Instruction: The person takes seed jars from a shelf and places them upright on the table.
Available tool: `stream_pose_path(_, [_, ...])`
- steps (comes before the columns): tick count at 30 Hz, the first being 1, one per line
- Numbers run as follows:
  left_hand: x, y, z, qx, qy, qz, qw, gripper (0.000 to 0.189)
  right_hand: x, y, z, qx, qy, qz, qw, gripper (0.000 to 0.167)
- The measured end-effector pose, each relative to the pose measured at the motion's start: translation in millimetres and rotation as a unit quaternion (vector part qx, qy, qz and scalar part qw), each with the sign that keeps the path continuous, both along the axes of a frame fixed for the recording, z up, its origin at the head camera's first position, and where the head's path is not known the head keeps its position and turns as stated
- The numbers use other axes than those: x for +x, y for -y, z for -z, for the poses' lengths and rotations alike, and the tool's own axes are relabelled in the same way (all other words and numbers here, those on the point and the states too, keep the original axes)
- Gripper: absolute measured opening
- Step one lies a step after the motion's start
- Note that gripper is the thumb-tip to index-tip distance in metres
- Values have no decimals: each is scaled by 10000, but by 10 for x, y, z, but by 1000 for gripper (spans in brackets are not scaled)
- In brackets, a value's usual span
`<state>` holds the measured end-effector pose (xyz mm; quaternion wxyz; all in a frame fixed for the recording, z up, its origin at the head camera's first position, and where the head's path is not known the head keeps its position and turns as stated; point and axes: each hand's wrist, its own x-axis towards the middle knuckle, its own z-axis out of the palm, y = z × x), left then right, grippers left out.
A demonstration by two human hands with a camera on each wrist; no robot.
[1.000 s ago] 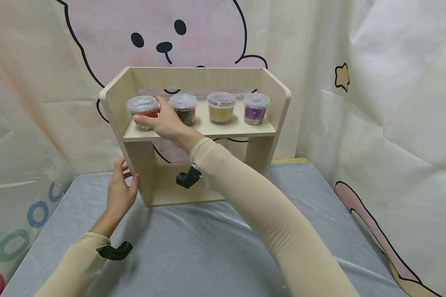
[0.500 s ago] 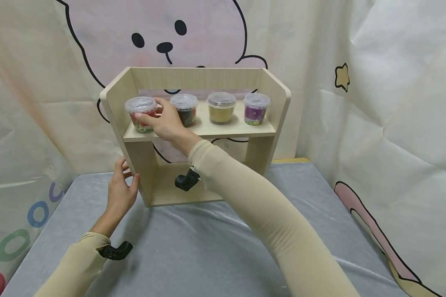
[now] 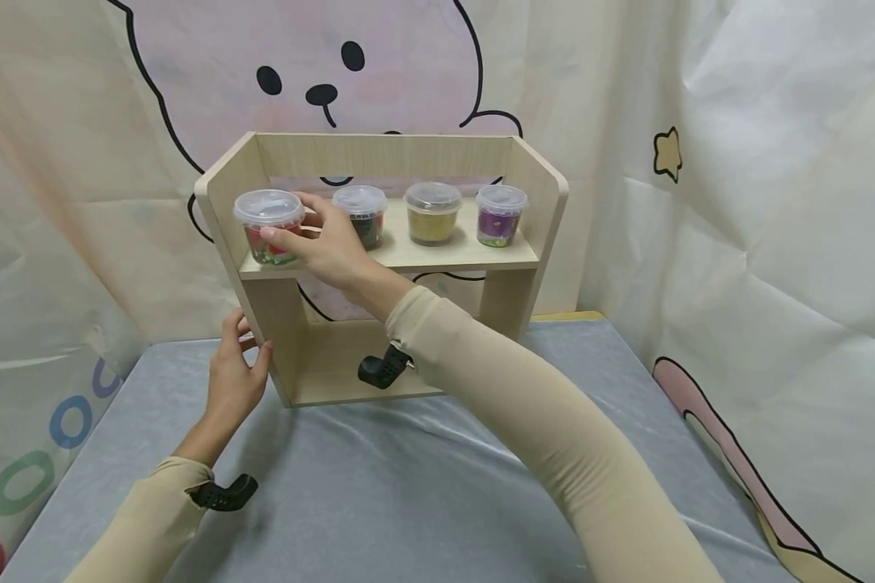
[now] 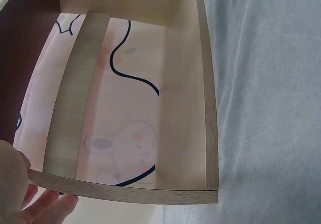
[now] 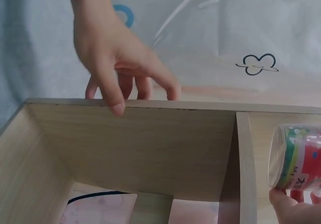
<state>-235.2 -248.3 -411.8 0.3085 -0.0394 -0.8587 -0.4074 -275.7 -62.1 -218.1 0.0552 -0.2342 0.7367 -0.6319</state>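
Note:
My right hand (image 3: pixel 335 251) pinches a clear plastic tub (image 3: pixel 268 217) with a red label and lid, between thumb and fingers. The tub is at the left end of the upper board of a pale wooden shelf (image 3: pixel 386 152); in the right wrist view its printed label (image 5: pixel 303 158) faces the camera. My left hand (image 3: pixel 236 385) grips the edge of the shelf's left side panel, thumb on the inner face and fingers outside, as the right wrist view also shows. Right of the held tub stand a black tub (image 3: pixel 367 227), a yellow tub (image 3: pixel 432 225) and a purple tub (image 3: pixel 498 227), all lidded.
The shelf stands on a table with a grey-blue cloth (image 3: pixel 408 486). Behind it hangs a curtain (image 3: pixel 554 73) with a printed bear. More printed sheeting (image 3: pixel 787 202) closes off the right side. The shelf's lower level has a bottom board (image 3: pixel 328 380).
My right hand has shifted the red-labelled tub left and slightly forward, widening the space between it and the black tub. The left hand stays on the side panel.

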Motion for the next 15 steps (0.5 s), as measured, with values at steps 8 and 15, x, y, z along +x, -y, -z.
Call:
stream_pose_path(8, [15,1,-14,9,44,5,10000,59,86,-198,20,-211,86,-370,9991,60])
stream_pose_path(15, [-6,14,6,-37,-4,27,10000,59,183,-380,79,-326,-13,-788,9964,58])
